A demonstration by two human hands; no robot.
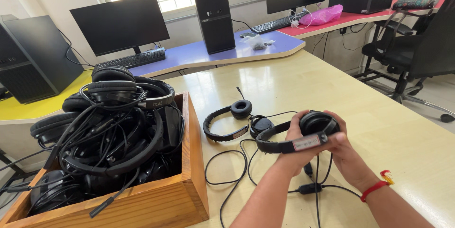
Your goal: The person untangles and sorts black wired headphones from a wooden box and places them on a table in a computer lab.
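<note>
Both hands, left hand [297,138] and right hand [342,152], grip a black headset [303,135] just above the counter [398,128]. Its cable [227,176] loops loosely near a second headset [226,121]; lifting could snag it, I judge, or drag it toward the full wooden box [189,195].

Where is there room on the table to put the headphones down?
Bare tabletop lies beyond the headset on the table, toward the purple desk, and along the table's right side near the chair. It is crowded beside the wooden box, where cables loop under both hands.
</note>
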